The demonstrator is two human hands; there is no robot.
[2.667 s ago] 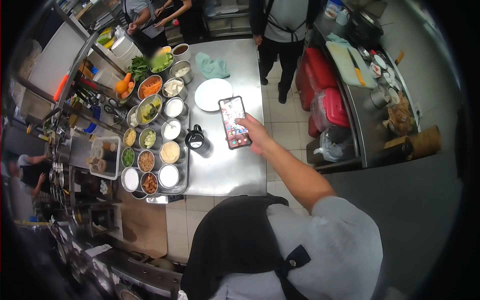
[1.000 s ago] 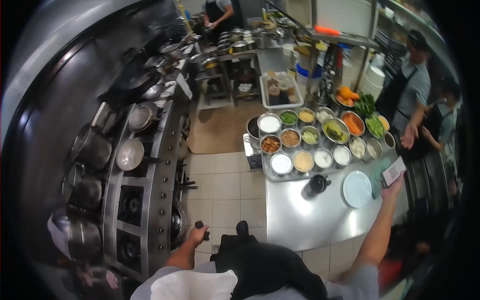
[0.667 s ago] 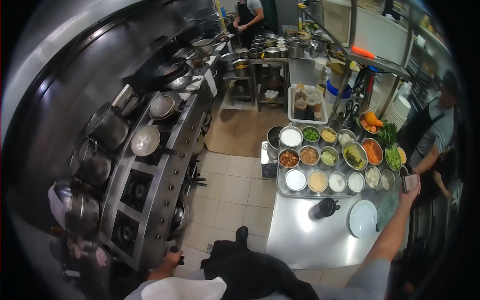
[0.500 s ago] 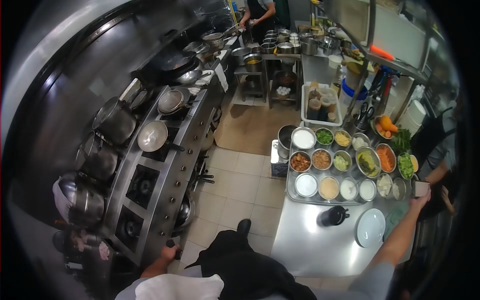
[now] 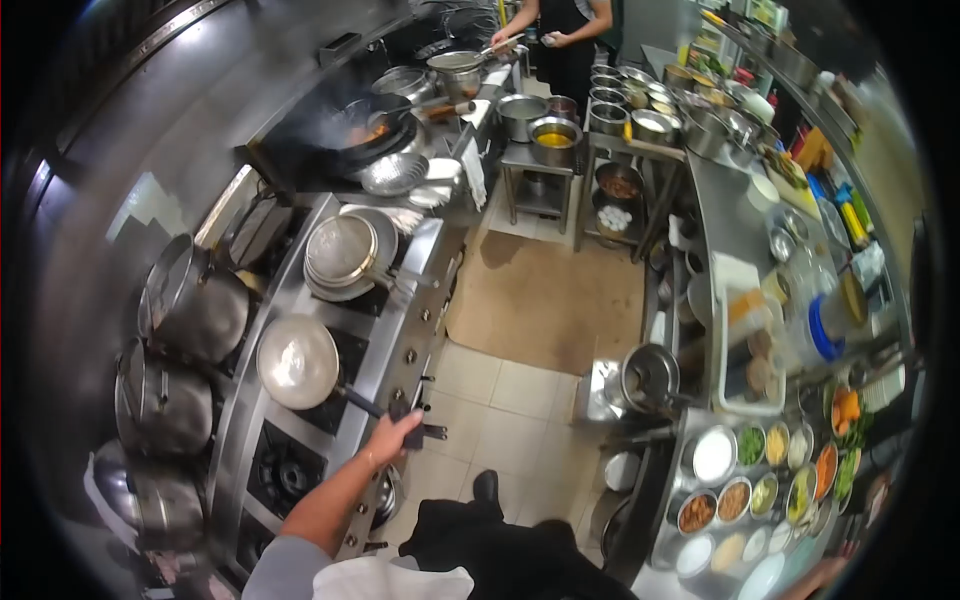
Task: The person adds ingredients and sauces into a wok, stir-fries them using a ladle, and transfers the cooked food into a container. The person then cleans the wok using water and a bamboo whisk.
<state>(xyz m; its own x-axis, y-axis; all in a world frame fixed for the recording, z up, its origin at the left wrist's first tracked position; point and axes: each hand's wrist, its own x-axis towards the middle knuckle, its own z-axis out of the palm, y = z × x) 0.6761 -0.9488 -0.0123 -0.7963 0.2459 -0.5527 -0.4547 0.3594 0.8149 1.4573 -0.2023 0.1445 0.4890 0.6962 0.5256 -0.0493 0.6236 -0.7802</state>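
Note:
My left hand [image 5: 388, 440] reaches over the stove's front edge, fingers closed around a small dark object [image 5: 406, 424] whose kind I cannot make out. It meets the end of the black handle of a frying pan [image 5: 298, 360] on a burner; whether the fingers also grip that handle is unclear. At the lower right edge my right arm [image 5: 822, 576] shows only as a blur, its fingers not readable. Near it lie a white plate [image 5: 765, 578] and metal bowls of cut ingredients, among them green herbs [image 5: 751, 446] and a white bowlful [image 5: 714, 453].
Stacked strainers [image 5: 342, 248] sit further back on the stove. Large pots [image 5: 200, 310] line its left side. A smoking wok [image 5: 372, 135] stands beyond. At the back a co-worker [image 5: 565, 40] holds something. A brown mat [image 5: 545, 300] covers the aisle floor.
The view has turned left. My left hand has moved forward and up to the pan's handle end. My right arm has dropped to the lower edge of view.

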